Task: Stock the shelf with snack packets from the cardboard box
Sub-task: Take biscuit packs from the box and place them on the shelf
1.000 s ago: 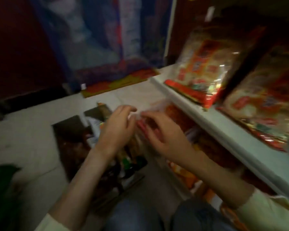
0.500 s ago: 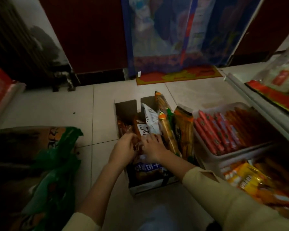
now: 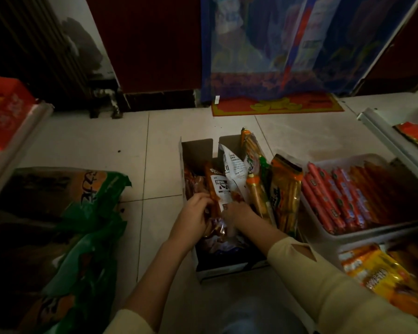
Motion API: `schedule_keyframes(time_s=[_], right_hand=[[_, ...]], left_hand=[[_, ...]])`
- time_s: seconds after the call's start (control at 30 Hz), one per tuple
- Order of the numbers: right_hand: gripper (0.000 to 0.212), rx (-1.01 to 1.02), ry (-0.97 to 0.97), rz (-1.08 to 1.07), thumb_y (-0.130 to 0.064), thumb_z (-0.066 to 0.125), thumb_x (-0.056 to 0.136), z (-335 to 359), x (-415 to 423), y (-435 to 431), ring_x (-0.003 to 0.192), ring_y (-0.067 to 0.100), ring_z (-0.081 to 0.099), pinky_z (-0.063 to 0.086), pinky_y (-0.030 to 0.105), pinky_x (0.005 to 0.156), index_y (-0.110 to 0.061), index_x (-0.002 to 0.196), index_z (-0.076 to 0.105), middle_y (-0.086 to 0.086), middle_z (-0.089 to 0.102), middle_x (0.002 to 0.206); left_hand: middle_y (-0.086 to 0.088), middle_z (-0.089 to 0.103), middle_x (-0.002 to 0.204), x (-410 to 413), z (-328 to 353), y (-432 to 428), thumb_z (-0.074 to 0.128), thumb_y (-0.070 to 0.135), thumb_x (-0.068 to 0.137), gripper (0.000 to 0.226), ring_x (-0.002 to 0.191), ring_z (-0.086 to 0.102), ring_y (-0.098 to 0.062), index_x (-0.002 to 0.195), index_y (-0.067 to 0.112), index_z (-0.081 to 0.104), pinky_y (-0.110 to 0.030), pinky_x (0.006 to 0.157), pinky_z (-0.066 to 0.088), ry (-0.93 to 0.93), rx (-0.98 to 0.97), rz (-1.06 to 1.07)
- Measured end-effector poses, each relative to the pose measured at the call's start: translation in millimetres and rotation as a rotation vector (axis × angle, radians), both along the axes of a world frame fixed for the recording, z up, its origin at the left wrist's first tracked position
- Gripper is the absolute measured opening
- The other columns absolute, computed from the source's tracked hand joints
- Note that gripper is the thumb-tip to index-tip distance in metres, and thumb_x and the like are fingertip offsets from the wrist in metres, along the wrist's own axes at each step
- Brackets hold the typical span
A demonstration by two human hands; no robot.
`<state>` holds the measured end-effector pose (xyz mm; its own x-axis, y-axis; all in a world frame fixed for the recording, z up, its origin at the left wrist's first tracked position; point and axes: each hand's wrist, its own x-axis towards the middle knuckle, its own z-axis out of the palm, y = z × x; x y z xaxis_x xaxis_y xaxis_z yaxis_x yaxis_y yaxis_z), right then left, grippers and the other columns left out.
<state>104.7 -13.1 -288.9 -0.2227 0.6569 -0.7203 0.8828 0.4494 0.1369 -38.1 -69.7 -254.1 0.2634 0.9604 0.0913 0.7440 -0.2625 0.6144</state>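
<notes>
On the floor (image 3: pixel 82 145) sits the cardboard box (image 3: pixel 196 150), where the left hand (image 3: pixel 192 219) and right hand (image 3: pixel 238 214) curl their fingers round a snack packet (image 3: pixel 215 189) standing tall between them, with the shelf (image 3: pixel 377 130) to the right.

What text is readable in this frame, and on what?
None reads clearly.
White packet in the cardboard box: black print, too small.
Green sack: large characters, blurred.
Red carton: white characters, blurred.
Yellow packets: print blurred.
</notes>
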Motion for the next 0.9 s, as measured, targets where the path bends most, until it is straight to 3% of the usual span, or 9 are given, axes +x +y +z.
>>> schedule_keyframes(time_s=[0.1,0.3,0.5,0.77,0.9], right_hand=[[0.088,-0.113,0.077,-0.122,-0.036,0.077,0.073,-3.5,4.6,-9.7,0.130,0.036,0.040,0.040,0.046,0.103,-0.006,0.141,0.029,0.018,0.040,0.143],[0.081,-0.090,0.239,-0.164,-0.031,0.080,0.073,0.4,11.8,-23.0,0.127,0.033,0.045,0.042,0.043,0.103,-0.008,0.137,0.037,0.015,0.047,0.139],[0.085,-0.071,0.281,-0.163,-0.025,0.079,0.074,-1.3,14.2,-33.5,0.133,0.036,0.040,0.040,0.049,0.105,-0.015,0.143,0.030,0.015,0.041,0.146],[0.083,-0.018,0.370,-0.231,-0.037,0.079,0.070,-2.9,9.0,-42.6,0.127,0.034,0.046,0.042,0.049,0.103,-0.017,0.136,0.034,0.012,0.048,0.138],[0.078,0.025,0.425,-0.204,-0.036,0.077,0.072,4.1,14.3,-47.9,0.123,0.033,0.048,0.043,0.048,0.100,-0.017,0.135,0.035,0.012,0.048,0.135]], left_hand=[[-0.003,0.051,0.132,-0.7,0.2,-0.3,0.050,-0.004,0.087,0.036,0.121,0.047,-0.016,0.118,0.008,0.061,-0.011,0.096,0.027,0.024,0.007,0.014],[0.002,0.052,0.129,0.9,-1.6,0.1,0.050,0.002,0.091,0.031,0.117,0.049,-0.013,0.116,0.014,0.061,-0.018,0.096,0.037,0.012,-0.019,0.049],[0.002,0.051,0.125,-1.7,0.8,4.8,0.046,0.005,0.093,0.026,0.109,0.052,-0.014,0.111,0.017,0.060,-0.020,0.087,0.042,0.042,-0.060,0.146],[-0.003,0.050,0.131,-9.1,7.2,-1.3,0.053,0.013,0.091,0.039,0.113,0.053,-0.020,0.130,0.017,0.050,-0.030,0.092,0.048,0.320,-0.032,-0.009],[-0.002,0.051,0.129,-12.4,7.0,1.1,0.055,0.010,0.089,0.038,0.111,0.054,-0.020,0.127,0.018,0.053,-0.030,0.089,0.049,0.288,-0.011,-0.019]])
